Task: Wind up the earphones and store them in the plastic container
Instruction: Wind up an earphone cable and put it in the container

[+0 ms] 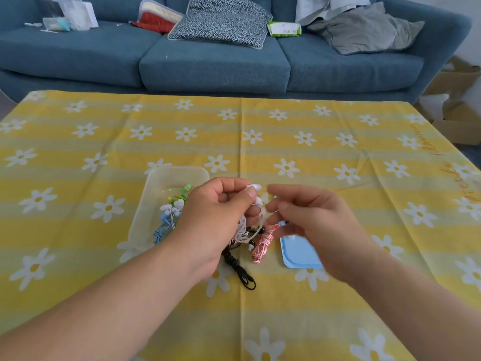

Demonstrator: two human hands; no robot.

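My left hand (216, 217) grips white earphones (256, 200), buds poking above its fingers and cord (242, 231) looped below. My right hand (312, 220), blurred, pinches the same white cord just to the right. Under the hands lie wound black earphones (240, 272) and a red-and-white wound set (261, 243) on the cloth. A clear plastic container (156, 183) sits left of my left hand with green (182, 191), white (174, 207) and blue (161, 227) earphones inside.
A light blue lid (299, 254) lies flat under my right hand. The table carries a yellow daisy-print cloth (338, 152). Behind it stands a blue sofa (213, 63) with cushions and loose items. Cardboard boxes (460, 118) sit at the right.
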